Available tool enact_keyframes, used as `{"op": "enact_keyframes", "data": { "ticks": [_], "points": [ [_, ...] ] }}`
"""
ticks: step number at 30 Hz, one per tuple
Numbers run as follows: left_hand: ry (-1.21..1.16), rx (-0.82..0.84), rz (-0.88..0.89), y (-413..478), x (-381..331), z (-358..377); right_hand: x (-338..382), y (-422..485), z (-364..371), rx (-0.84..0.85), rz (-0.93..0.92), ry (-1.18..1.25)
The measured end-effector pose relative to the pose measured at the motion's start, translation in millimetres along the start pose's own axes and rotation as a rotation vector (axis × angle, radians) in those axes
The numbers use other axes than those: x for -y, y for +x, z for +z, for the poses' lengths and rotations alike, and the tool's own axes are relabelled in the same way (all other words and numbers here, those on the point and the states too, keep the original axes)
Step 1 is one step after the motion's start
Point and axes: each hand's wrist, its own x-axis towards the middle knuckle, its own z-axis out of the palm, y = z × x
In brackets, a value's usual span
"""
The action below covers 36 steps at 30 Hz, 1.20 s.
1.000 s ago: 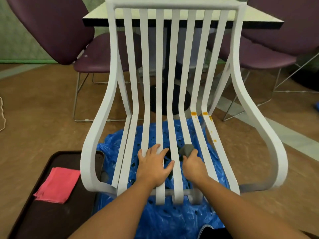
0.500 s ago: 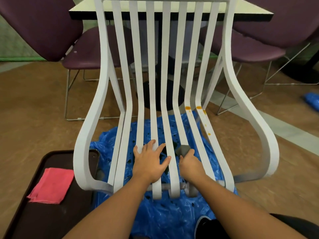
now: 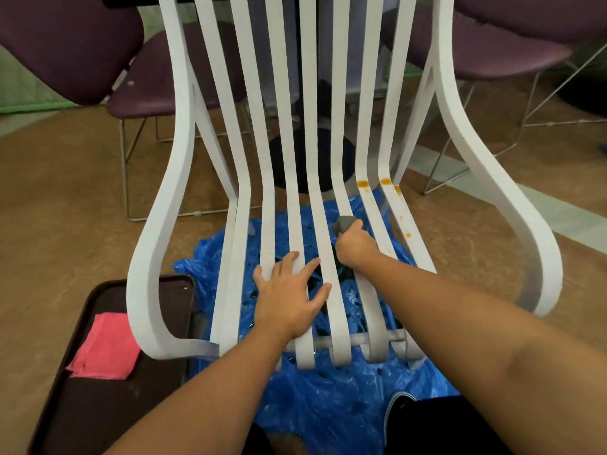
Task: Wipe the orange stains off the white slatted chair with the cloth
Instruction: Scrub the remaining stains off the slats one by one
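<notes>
The white slatted chair (image 3: 170,178) stands right in front of me. Orange stains (image 3: 363,184) mark its two right-most seat slats near the bend, with smaller orange drips (image 3: 408,235) further down the outer slat. My right hand (image 3: 356,246) is closed around a grey cloth (image 3: 344,223) and presses it on a seat slat just left of the stained ones. My left hand (image 3: 290,298) lies flat with fingers spread on the middle slats near the seat's front.
A blue plastic sheet (image 3: 328,402) lies under the chair. A dark tray (image 3: 98,405) at the lower left holds a folded pink cloth (image 3: 106,348). Purple chairs (image 3: 65,47) and a table stand behind. A dark shoe (image 3: 399,408) is at the bottom.
My right hand has slid the grey cloth up the slat toward the stains. The left hand has stayed on the middle slats. The view has come closer and dipped.
</notes>
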Motion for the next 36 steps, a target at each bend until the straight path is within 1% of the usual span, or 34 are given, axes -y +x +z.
{"op": "enact_keyframes", "data": {
  "ticks": [5, 10, 12, 15, 17, 19, 22, 25, 27, 30, 33, 34, 36],
  "points": [
    [0.002, 0.008, -0.021, -1.7, -0.7, -3.0, -5.3, -4.1, 2.7, -0.003, -0.005, -0.024],
    [0.003, -0.027, -0.024, -4.0, -2.4, -4.2, -26.4, -34.7, 13.2, -0.040, -0.037, -0.023],
    [0.004, -0.087, 0.020, -7.3, -2.5, -5.1, -36.2, -49.8, 18.9, -0.064, -0.028, -0.019],
    [0.027, -0.162, 0.158, -11.1, -1.7, -3.6, -47.6, -73.1, 21.8, -0.070, -0.018, 0.003],
    [0.034, -0.159, 0.218, -13.1, -1.6, -2.1, -55.3, -90.8, 22.3, -0.073, -0.027, -0.002],
    [0.037, -0.140, 0.239, -14.9, -4.0, -2.9, -62.4, -107.9, 25.6, -0.101, -0.038, -0.033],
    [0.038, -0.077, 0.204, -23.1, -15.8, -13.4, -74.4, -133.3, 33.1, -0.144, -0.023, -0.057],
    [0.107, 0.046, 0.171, -32.0, -30.3, -25.3, -85.4, -157.7, 39.7, -0.165, 0.002, 0.045],
    [0.142, 0.165, 0.148, -38.1, -39.6, -33.3, -91.4, -172.3, 43.2, -0.180, -0.001, 0.133],
    [0.124, 0.310, 0.102, -47.9, -51.0, -43.3, -95.4, -184.4, 46.3, -0.178, -0.020, 0.246],
    [0.112, 0.395, 0.089, -62.8, -59.6, -53.8, -97.2, -191.6, 37.6, -0.163, -0.033, 0.331],
    [0.101, 0.415, 0.086, -67.0, -61.8, -56.4, -97.8, -193.2, 32.8, -0.167, -0.038, 0.339],
    [0.074, 0.438, 0.075, -74.4, -65.3, -61.2, -98.2, -195.5, 21.0, -0.174, -0.030, 0.264]
  ]
}}
